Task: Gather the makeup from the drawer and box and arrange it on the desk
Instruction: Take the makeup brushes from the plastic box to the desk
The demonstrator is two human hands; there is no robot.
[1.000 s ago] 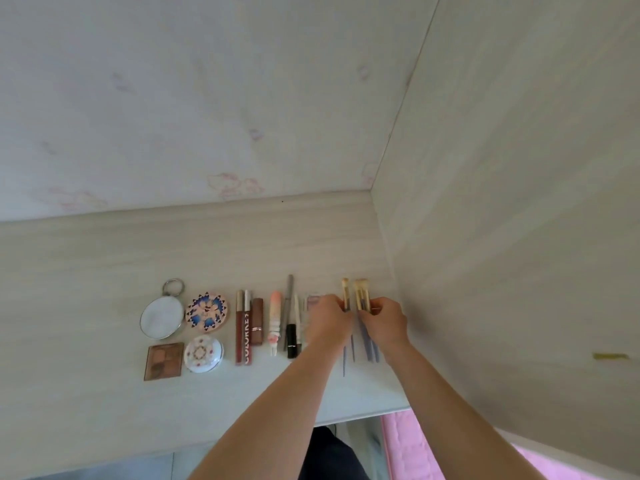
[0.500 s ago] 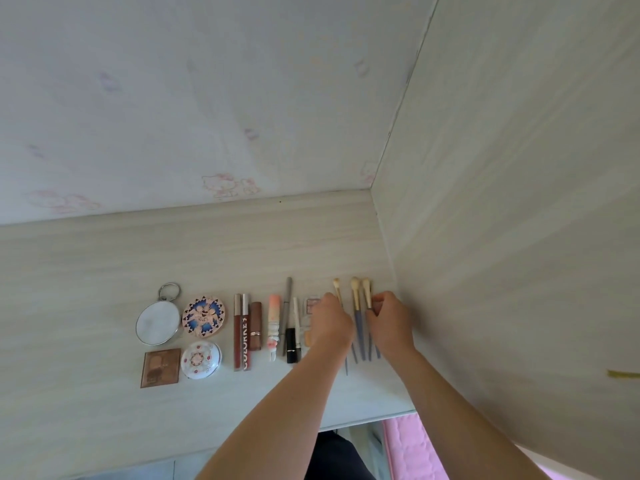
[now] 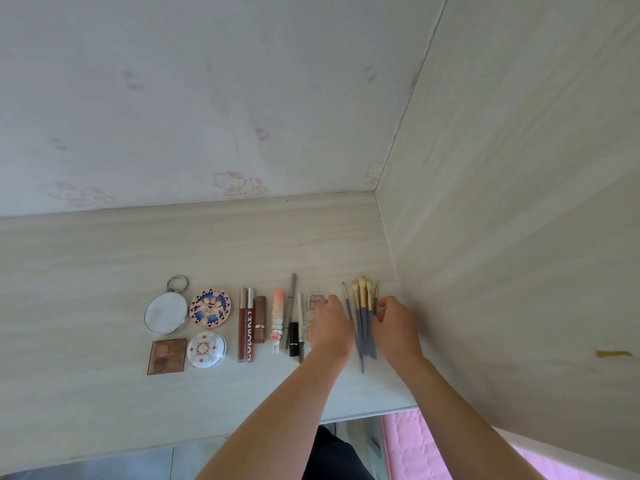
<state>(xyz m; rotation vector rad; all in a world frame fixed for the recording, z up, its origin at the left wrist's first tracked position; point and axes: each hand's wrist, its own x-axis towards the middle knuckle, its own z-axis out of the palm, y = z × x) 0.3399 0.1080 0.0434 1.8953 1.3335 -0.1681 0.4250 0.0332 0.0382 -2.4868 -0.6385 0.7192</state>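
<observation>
Your left hand (image 3: 330,323) and right hand (image 3: 397,322) flank the brushes (image 3: 363,317), curled fingers against the handles; grip cannot be confirmed.

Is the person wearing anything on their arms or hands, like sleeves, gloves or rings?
No. The left arm and right arm are bare, no sleeves in view. Neither the left hand nor the right hand shows gloves, rings, a watch or bracelets.

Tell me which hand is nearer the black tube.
Left. The left hand sits just right of the black tube; the right hand is farther right, beyond the brushes.
</observation>
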